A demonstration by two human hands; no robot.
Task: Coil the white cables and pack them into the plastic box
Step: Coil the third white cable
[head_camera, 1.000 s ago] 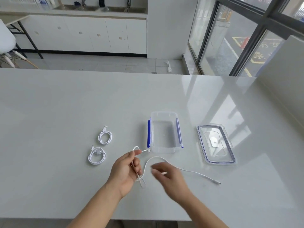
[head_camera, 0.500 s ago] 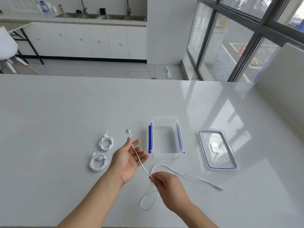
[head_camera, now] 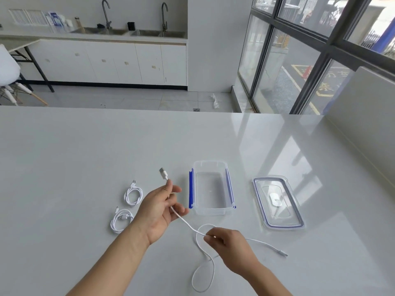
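Pinching white cable [head_camera: 185,222] near plug: left hand [head_camera: 159,210], other fingers spread; right hand [head_camera: 232,247] pinches it mid-length; plastic box [head_camera: 211,211] just beyond

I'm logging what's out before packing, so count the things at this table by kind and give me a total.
White cables: 3, namely upper coiled cable, lower coiled cable, and loose cable pinched by left hand and right hand
Plastic box: 1
Lid: 1
Total: 5
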